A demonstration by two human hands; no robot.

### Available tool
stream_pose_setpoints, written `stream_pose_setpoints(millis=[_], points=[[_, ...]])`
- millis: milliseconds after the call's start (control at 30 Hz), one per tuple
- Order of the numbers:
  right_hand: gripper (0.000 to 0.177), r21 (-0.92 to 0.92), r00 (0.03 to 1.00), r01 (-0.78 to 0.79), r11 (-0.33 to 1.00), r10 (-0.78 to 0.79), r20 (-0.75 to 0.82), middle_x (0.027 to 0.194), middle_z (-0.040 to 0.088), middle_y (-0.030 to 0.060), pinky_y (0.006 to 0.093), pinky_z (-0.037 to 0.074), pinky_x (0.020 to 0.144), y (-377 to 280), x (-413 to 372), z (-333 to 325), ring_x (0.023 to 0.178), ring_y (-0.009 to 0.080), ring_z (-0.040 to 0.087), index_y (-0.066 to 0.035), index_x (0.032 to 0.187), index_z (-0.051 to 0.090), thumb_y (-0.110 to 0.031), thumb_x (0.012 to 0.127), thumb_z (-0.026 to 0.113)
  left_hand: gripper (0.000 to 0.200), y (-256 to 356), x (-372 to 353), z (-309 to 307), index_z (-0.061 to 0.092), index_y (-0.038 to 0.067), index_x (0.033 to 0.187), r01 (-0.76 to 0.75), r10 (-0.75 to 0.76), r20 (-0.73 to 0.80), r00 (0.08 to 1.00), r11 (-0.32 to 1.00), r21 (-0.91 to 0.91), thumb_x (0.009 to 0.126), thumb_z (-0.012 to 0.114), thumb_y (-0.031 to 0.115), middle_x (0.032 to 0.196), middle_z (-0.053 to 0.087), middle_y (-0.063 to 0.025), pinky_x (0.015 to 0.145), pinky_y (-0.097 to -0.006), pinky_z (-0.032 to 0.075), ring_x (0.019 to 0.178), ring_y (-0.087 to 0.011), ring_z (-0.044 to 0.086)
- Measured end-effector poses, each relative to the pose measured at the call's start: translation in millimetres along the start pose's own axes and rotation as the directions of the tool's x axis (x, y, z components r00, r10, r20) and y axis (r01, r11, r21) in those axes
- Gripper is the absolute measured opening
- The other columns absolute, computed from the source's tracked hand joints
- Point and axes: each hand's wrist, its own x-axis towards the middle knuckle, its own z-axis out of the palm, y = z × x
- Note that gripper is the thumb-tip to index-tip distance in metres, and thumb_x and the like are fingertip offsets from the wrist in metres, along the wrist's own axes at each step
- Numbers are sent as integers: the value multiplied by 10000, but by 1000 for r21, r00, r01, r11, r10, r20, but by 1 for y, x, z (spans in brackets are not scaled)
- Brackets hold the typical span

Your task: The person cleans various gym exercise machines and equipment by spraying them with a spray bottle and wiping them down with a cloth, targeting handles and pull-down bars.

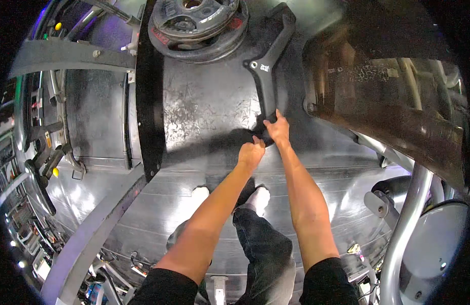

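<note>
A long dark bent part [267,84] with small white lettering and a round bolt hole lies on the black floor surface [209,96]. My right hand [278,128] is at its near end, with thumb and a finger spread around the edge of the dark piece. Just left of it and slightly lower, my left hand [252,151] has its fingers curled at the same near end; what they grip is too dark to make out. Both arms reach forward from black sleeves.
Stacked weight plates [199,30] sit at the top, left of the bent part. A grey metal frame [77,56] stands at left. On the right are a glossy dark panel [387,96] and a curved silver tube [407,229]. My feet show below.
</note>
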Motion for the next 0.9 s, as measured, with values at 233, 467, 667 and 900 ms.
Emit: stream_pose_setpoints(millis=[233, 467, 667, 900], points=[[730, -68, 995, 104, 992, -103, 17, 1295, 508, 261, 379, 394, 1030, 1, -31, 4, 1209, 373, 497, -22, 1408, 359, -250, 794, 680, 559, -6, -47, -22, 412, 120, 1379, 37, -65, -68, 996, 934, -356, 837, 551, 116, 1417, 376, -253, 830, -423, 534, 1002, -379, 624], [392, 280, 998, 65, 958, -60, -26, 1185, 602, 172, 361, 439, 975, -19, -146, -7, 1078, 279, 596, -45, 1217, 576, -176, 851, 624, 442, -3, -149, -5, 497, 93, 1311, 244, -273, 90, 958, 607, -756, 884, 565, 185, 1341, 500, -179, 913, -350, 481, 1115, -318, 582], [260, 830, 980, -197, 522, 134, 148, 1022, 629, 53, 281, 525, 712, 4, -283, 15, 855, 137, 612, -96, 1203, 567, -182, 959, 537, 386, -1, -281, -34, 531, 104, 1284, 525, -385, 508, 770, -69, -848, 914, 569, 208, 1215, 577, -67, 853, -343, 511, 1052, -226, 594], [271, 843, 924, -381, 381, 180, 337, 977, 626, 27, 267, 509, 663, -12, -430, 10, 793, 116, 602, -101, 1185, 574, -191, 930, 575, 431, -1, -395, -42, 454, 73, 1329, 378, -417, 547, 726, -423, -824, 948, 540, 256, 1293, 486, -112, 894, -439, 515, 1101, -286, 558]])
